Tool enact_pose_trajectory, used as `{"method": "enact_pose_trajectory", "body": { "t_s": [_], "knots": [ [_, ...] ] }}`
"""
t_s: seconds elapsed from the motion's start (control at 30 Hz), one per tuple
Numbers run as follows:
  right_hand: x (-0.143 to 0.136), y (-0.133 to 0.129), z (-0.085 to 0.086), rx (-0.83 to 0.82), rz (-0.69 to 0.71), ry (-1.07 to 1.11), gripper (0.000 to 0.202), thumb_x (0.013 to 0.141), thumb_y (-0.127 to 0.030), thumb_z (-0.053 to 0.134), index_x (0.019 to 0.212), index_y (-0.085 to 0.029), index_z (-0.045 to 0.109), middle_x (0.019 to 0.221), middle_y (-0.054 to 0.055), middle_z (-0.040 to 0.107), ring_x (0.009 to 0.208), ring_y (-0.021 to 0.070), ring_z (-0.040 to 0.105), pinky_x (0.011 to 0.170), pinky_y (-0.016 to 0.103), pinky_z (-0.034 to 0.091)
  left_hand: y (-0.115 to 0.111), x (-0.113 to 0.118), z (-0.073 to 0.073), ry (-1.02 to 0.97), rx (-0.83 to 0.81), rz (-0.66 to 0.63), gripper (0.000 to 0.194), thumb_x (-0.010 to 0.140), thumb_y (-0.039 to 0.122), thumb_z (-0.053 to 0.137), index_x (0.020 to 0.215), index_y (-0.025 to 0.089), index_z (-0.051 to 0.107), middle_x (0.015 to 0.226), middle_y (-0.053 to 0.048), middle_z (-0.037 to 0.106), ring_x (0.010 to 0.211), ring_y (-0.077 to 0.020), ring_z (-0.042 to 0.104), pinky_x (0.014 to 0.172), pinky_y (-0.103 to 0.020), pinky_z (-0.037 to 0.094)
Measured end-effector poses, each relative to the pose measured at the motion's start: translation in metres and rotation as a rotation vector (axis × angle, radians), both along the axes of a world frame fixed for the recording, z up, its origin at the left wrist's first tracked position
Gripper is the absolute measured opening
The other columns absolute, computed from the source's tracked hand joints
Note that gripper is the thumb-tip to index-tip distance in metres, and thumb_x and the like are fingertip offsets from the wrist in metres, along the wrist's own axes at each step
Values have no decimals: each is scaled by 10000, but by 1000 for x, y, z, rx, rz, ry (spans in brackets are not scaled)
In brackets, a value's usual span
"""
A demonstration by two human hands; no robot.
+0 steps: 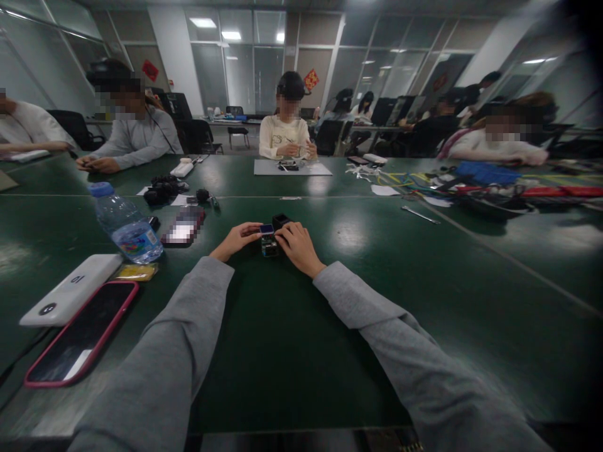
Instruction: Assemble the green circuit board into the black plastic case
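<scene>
My left hand (pixel 239 240) pinches a small square piece with a dark blue, screen-like face (pixel 266 229) and a pale edge. Just below that piece is a small electronic device (pixel 270 247) with what looks like exposed circuitry, standing on the green table. My right hand (pixel 300 249) is bent over the right side of this device, its fingertips closed against it and partly hiding it. Directly behind, touching or almost touching, sits a small black box-shaped part (pixel 281 220). Whether these parts are joined cannot be made out.
On the green table (pixel 292 351), a water bottle (pixel 132 232), white power bank (pixel 70 290), red-cased phone (pixel 82 333) and yellow packet (pixel 136 272) lie left. A wrench (pixel 421 215) and tangled cables (pixel 471 188) lie right. Several people sit across the table.
</scene>
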State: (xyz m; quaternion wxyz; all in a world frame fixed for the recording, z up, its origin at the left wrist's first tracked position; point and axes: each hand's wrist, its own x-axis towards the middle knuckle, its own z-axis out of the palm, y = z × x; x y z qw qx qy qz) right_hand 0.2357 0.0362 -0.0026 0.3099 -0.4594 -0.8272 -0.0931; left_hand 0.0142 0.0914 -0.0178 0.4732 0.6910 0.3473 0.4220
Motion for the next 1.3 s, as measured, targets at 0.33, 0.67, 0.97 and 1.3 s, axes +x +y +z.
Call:
{"method": "enact_pose_trajectory", "body": {
  "t_s": [0.33, 0.67, 0.97, 1.3],
  "knots": [
    [0, 0, 0, -8, 1, -15, 265, 975, -316, 373, 1128, -229, 571, 1074, 82, 533, 1024, 234, 437, 816, 357, 356, 3, 0, -3, 46, 16, 19, 501, 730, 342, 703, 1175, 153, 571, 1210, -122, 621, 1096, -215, 593, 1024, -451, 409],
    [0, -1, 0, -8, 1, 17, 297, 970, -303, 377, 1227, -224, 503, 1098, 79, 537, 1033, 235, 435, 827, 353, 358, 2, -1, -1, 22, 4, 9, 523, 717, 344, 717, 1182, 152, 575, 1207, -118, 622, 1094, -211, 595, 1029, -427, 411],
    [0, -2, 1, -17, 10, -11, 276, 958, -255, 383, 1185, -215, 535, 1099, 78, 535, 1041, 236, 428, 834, 353, 354, 2, 0, -2, 32, 5, 21, 521, 714, 352, 714, 1173, 146, 579, 1200, -123, 625, 1085, -214, 597, 1017, -440, 415],
    [-1, -3, 1, -19, 4, -36, 342, 938, -215, 387, 1259, -229, 505, 1119, 88, 521, 1053, 245, 410, 836, 368, 347, 4, 0, -5, 12, -3, 20, 525, 706, 357, 719, 1165, 142, 581, 1205, -125, 623, 1093, -217, 595, 1024, -436, 410]
  ]
}}
